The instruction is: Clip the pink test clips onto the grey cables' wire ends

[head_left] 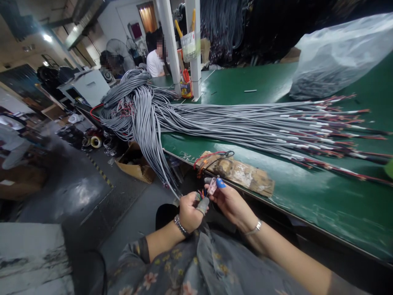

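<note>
My left hand (pixel 192 211), with a grey cover on its thumb, is closed around the end of a grey cable (pixel 170 186). Thin coloured wires (pixel 202 194) fan out above its fingers. Just to the right, my right hand (pixel 225 200) has blue tape on its thumb and a grey cover on a fingertip. It pinches a small pinkish piece (pixel 212 187) close to the wire ends; its exact kind is too small to tell. Both hands are in front of my lap, beside the table edge.
A large bundle of grey cables (pixel 215 119) lies along the green table (pixel 245 147), stripped ends to the right. A worn wooden board (pixel 236 172) sits at the near edge. Behind are a plastic bag (pixel 340 61), a white post (pixel 170 45) and a seated person (pixel 156 61).
</note>
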`<action>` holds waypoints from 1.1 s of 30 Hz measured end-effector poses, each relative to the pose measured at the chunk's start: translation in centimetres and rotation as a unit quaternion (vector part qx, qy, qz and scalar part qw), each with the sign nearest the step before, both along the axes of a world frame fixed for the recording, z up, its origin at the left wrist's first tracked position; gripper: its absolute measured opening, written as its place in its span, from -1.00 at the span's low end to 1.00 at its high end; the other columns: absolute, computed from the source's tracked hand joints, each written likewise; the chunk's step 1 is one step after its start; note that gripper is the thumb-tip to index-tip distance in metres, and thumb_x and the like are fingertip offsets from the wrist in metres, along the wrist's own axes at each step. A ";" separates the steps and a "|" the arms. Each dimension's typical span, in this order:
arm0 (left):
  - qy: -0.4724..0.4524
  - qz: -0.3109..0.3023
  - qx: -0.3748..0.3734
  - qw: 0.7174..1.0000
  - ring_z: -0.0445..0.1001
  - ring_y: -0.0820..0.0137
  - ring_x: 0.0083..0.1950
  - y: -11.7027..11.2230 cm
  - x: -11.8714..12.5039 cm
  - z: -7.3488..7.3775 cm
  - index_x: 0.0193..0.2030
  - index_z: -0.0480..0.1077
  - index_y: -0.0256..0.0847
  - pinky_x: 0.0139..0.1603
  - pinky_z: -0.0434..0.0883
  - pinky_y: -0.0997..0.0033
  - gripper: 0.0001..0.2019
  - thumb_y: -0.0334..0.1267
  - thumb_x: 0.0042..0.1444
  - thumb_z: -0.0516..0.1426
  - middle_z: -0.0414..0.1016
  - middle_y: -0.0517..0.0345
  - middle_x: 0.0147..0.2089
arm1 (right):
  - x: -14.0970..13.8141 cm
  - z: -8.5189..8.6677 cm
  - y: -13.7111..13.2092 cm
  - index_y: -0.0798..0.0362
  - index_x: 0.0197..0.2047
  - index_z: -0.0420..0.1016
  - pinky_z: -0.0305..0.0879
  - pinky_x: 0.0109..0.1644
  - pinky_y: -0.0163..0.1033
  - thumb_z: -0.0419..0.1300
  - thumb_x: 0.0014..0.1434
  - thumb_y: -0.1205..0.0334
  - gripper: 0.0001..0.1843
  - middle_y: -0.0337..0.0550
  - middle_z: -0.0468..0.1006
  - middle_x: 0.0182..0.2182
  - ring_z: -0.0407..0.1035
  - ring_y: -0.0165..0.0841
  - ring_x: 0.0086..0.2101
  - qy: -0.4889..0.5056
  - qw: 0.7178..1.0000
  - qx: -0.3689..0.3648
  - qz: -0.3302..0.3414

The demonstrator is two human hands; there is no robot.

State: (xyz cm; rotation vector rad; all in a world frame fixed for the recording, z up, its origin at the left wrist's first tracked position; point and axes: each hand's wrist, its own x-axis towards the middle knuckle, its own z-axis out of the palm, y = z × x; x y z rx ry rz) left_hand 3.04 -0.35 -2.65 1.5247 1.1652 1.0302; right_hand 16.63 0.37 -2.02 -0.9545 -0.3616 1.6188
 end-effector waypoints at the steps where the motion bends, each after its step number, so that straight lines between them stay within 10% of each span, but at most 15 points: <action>1: 0.001 -0.003 0.007 1.000 0.38 0.47 -0.60 0.0 0.0 0.0 -0.55 0.32 -0.21 -0.54 0.32 0.52 -0.78 -0.22 0.07 0.15 0.42 0.19 -0.62 | 0.0 -0.1 0.0 0.00 -0.44 0.59 0.28 -0.40 -0.35 0.45 -0.37 -0.20 -0.49 -0.19 0.58 -0.48 0.37 -0.40 -0.43 0.000 1.000 0.000 -0.003; 11: -0.016 0.004 -0.063 0.998 0.37 0.48 -0.63 -0.5 -0.4 -0.6 -0.55 0.31 -0.22 -0.58 0.35 0.52 -0.71 -0.06 0.01 0.18 0.39 0.22 -0.65 | 0.7 -1.5 -0.6 -0.01 -0.40 0.57 0.34 -0.35 -0.29 0.28 -0.14 -0.33 -0.48 -0.14 0.59 -0.41 0.40 -0.35 -0.41 -0.001 0.999 0.007 0.050; 16: 0.017 -0.060 -0.057 0.996 0.50 0.38 -0.35 -0.2 -1.7 -1.5 -0.36 0.43 -0.22 -0.27 0.43 0.41 -0.85 -0.27 -0.10 0.26 0.54 0.12 -0.39 | 2.3 -2.2 -1.5 0.03 -0.44 0.54 0.33 -0.34 -0.27 0.30 -0.14 -0.28 -0.51 -0.10 0.58 -0.41 0.37 -0.37 -0.45 -0.086 0.994 -0.006 0.066; 22: -0.031 -0.060 -0.125 0.990 0.51 0.31 -0.19 1.6 -3.5 -1.9 -0.20 0.43 -0.25 -0.11 0.42 0.30 -0.69 -0.24 -0.12 0.30 0.57 -0.03 -0.18 | 5.3 0.4 -3.6 0.06 -0.30 0.56 0.27 -0.37 -0.25 0.33 -0.15 -0.23 -0.47 -0.13 0.55 -0.43 0.30 -0.39 -0.48 -0.240 0.958 0.066 0.141; 29: 0.098 -0.046 0.065 0.992 0.51 0.37 -0.30 6.2 -3.0 2.6 -0.20 0.45 -0.22 -0.22 0.44 0.38 -0.82 -0.23 0.05 0.17 0.56 0.10 -0.30 | 13.3 5.8 -1.8 0.02 -0.47 0.55 0.27 -0.45 -0.24 0.25 -0.14 -0.23 -0.55 -0.19 0.44 -0.60 0.25 -0.36 -0.56 -0.453 0.877 0.138 0.080; 33: 0.261 -0.074 0.226 0.936 0.49 0.30 -0.16 10.5 -1.5 5.0 -0.19 0.45 -0.19 -0.08 0.43 0.30 -0.80 -0.35 0.01 0.14 0.55 0.08 -0.21 | 16.8 5.7 0.8 -0.04 -0.46 0.57 0.36 -0.36 -0.19 0.20 -0.17 -0.09 -0.68 -0.16 0.56 -0.53 0.41 -0.20 -0.43 -0.578 0.808 0.114 -0.009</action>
